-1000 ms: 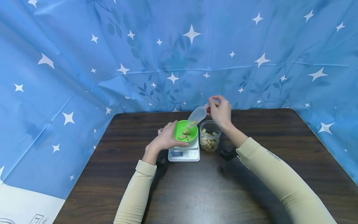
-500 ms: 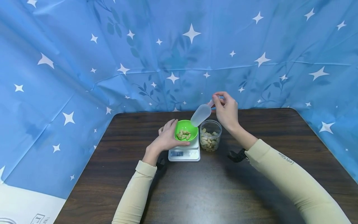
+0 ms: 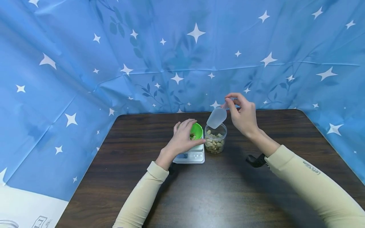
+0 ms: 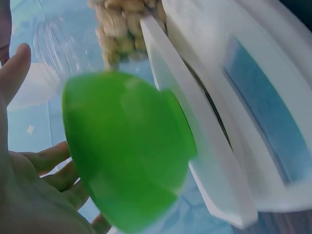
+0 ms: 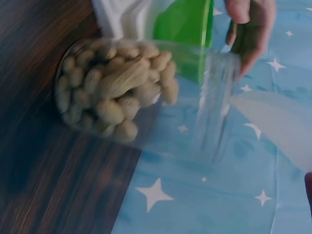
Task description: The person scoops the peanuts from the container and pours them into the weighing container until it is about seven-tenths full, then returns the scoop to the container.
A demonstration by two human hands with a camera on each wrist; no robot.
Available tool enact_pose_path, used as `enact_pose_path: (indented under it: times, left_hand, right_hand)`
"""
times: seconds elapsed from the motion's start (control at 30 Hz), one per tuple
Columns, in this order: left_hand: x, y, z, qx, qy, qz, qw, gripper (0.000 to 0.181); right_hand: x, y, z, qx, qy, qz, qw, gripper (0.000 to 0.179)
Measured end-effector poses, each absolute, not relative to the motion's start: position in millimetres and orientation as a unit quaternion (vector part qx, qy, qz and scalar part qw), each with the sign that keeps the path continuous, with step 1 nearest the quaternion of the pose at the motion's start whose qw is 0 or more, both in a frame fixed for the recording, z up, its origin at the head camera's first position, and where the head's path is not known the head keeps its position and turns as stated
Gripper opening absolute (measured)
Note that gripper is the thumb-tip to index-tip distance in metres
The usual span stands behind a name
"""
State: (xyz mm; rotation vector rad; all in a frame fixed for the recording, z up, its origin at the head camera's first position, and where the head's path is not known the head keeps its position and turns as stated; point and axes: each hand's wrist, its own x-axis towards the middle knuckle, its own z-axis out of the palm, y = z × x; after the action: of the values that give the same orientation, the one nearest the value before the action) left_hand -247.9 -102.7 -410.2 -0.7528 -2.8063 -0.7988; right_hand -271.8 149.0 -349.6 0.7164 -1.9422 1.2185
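My right hand [image 3: 244, 116] pinches the handle of a translucent plastic scoop [image 3: 217, 117], tilted downward above the mouth of a clear jar [image 3: 215, 141]. Peanuts in their shells [image 5: 122, 87] fill the lower part of that jar. My left hand [image 3: 182, 136] is spread over the near side of a green bowl [image 3: 197, 130], thumb reaching toward the jar. In the left wrist view, its fingers [image 4: 61, 178] lie loosely beside the bowl's rim. Some peanuts show inside the bowl, partly hidden by the hand. Under the bowl is a white kitchen scale [image 3: 191, 157] with a lit display.
A dark wooden table [image 3: 205, 190] carries the scale and jar side by side near its far edge. Behind it hangs a blue curtain [image 3: 159, 57] with white stars. A white sheet [image 3: 31, 205] with printed marks is at the lower left.
The scoop dropped its peanuts into the bowl, then moved right with my right hand to above the jar. My left hand has loosened from the bowl's side and shifted right, over it.
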Motion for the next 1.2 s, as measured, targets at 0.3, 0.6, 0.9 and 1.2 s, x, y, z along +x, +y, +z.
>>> enact_pose_path:
  times: [0.3, 0.6, 0.9, 1.2]
  left_hand:
    - [-249, -74, -409, -0.255, -0.931, -0.255, 0.054, 0.092]
    - [-252, -62, -411, -0.244, -0.931, -0.271, 0.035, 0.097]
    - [-254, -54, -411, -0.242, -0.933, -0.266, 0.026, 0.097]
    - [-256, -52, -410, -0.245, -0.927, -0.282, 0.027, 0.085]
  right_hand:
    - [-275, 152, -370, 0.387, -0.778, 0.339, 0.360, 0.014]
    - [-278, 153, -382, 0.432, -0.777, 0.288, 0.356, 0.008]
    - [-283, 153, -391, 0.456, -0.774, 0.276, 0.341, 0.007]
    - [-284, 153, -398, 0.426, -0.788, 0.322, 0.306, 0.008]
